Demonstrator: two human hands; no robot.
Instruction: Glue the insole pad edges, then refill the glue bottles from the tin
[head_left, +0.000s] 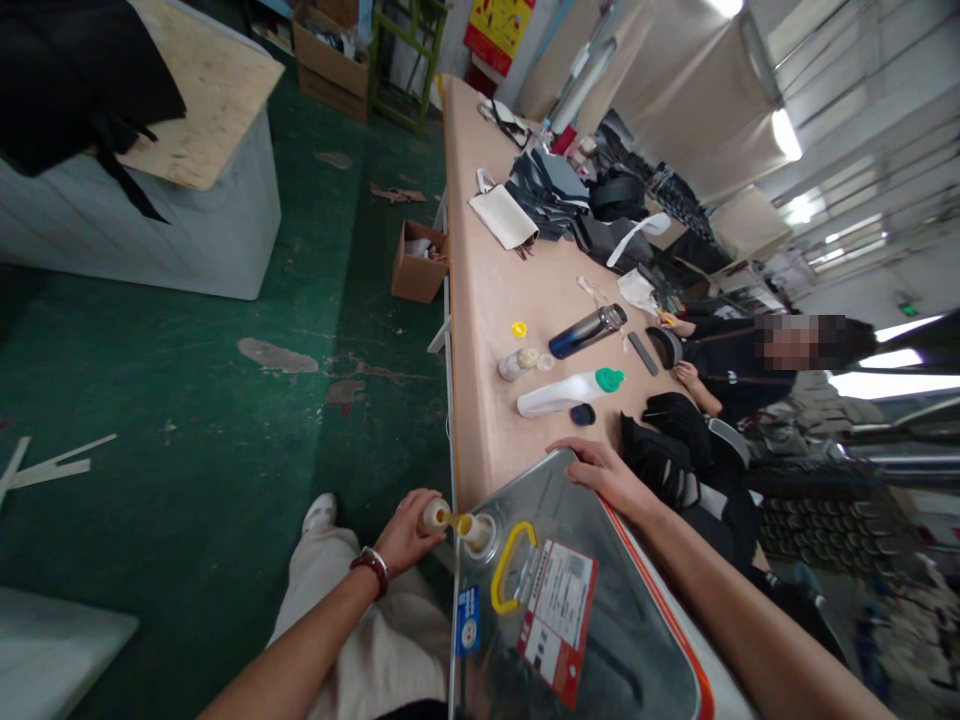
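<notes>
My left hand point(411, 530) is wrapped round a small bottle point(434, 516), its open mouth turned towards the spout point(477, 532) of a large metal can point(555, 510). Yellowish liquid point(457, 521) runs between the spout and the bottle's mouth. The can is tilted, at the near end of the table, with a yellow handle point(514, 567) and a red-and-white label point(559, 620) on its top face. My right hand point(600, 470) grips the can's far upper corner, fingers over the edge. The can's lower part is out of sight.
On the table point(480, 400) stand or lie a small white bottle point(517, 364), a yellow cap point(519, 329), a dark blue flask point(587, 331) and a white bottle with a green top point(570, 393). A co-worker point(739, 365) sits at the right side. A cardboard box point(418, 270) is on the floor.
</notes>
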